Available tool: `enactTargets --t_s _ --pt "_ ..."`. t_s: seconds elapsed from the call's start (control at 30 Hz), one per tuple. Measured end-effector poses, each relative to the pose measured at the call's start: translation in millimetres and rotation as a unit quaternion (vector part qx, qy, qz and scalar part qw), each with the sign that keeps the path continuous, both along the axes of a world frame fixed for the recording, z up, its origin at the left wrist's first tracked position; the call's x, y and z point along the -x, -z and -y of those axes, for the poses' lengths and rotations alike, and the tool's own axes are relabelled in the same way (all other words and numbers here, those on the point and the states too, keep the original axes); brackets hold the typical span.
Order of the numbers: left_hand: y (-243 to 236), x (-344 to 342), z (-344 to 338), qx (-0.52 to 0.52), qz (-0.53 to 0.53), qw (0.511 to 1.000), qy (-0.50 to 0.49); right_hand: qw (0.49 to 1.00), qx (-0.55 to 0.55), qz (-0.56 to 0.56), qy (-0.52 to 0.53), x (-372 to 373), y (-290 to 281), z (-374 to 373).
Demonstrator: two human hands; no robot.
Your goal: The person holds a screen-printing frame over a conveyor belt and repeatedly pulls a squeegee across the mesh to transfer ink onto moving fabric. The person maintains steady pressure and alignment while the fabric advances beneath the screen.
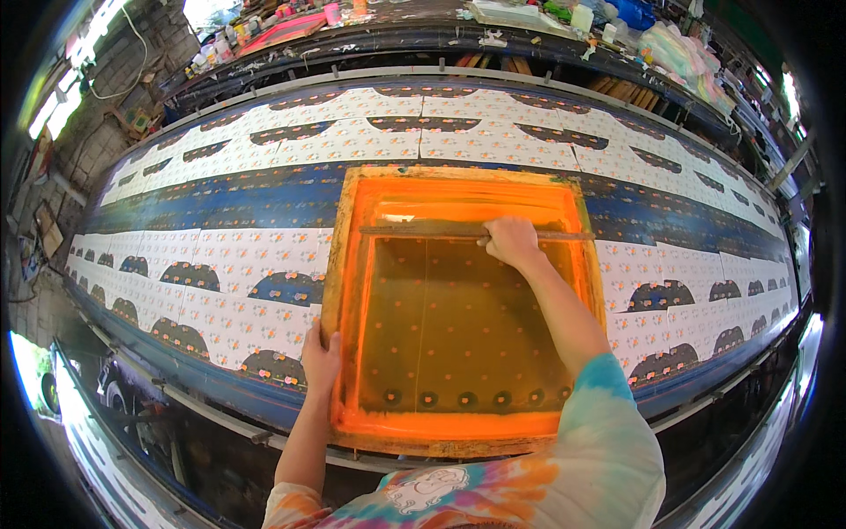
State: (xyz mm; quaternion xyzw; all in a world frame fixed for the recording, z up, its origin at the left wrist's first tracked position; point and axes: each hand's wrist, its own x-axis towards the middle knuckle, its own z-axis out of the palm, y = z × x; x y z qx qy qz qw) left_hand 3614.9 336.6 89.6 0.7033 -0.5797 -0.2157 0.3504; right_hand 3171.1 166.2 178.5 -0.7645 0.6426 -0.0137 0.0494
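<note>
In front of me a wooden-framed printing screen (458, 326) lies on the long table, its mesh olive-brown with orange ink along the inner borders. My right hand (511, 242) is closed around a long squeegee (414, 234) that spans the screen near its far end. Bright orange ink (441, 207) lies beyond the squeegee. With my left hand (321, 357) I grip the screen's left frame side, fingers wrapped around the wood and partly hidden. Through the mesh, rows of small dots and a line of dark round marks near the close edge show.
White printed fabric pieces (229, 256) with dark half-round cutouts cover the long blue table (238, 207) on both sides of the screen. Along the far side runs a cluttered bench (397, 40) with bottles, tubs and plastic bags (683, 62). A metal rail (211, 423) follows the table's near edge.
</note>
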Motion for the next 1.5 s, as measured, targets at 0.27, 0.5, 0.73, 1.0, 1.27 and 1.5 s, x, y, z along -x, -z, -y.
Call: enactTargets --t_s 0.27,0.5,0.73,1.0,1.27,1.5 --pt "-3 2 4 0.015 -0.002 1.0 0.009 0.999 0.049 -0.016 -0.012 19 -5 93" --pt "-5 -3 4 0.004 -0.051 0.999 -0.004 1.0 -0.022 -0.02 -0.004 10 -6 80" --pt "9 -8 7 0.006 -0.058 0.998 0.01 0.998 -0.059 -0.034 0.011 -18 -13 -36" --pt "1 -11 10 -0.027 -0.064 0.997 0.032 0.999 -0.041 0.012 0.025 -61 -7 -216" --pt "6 -15 5 0.005 -0.012 0.998 0.066 0.999 0.032 0.026 0.013 -102 8 -391" --pt "-1 -3 -3 0.015 0.072 0.997 0.034 0.992 0.103 0.08 -0.005 -118 1 -437"
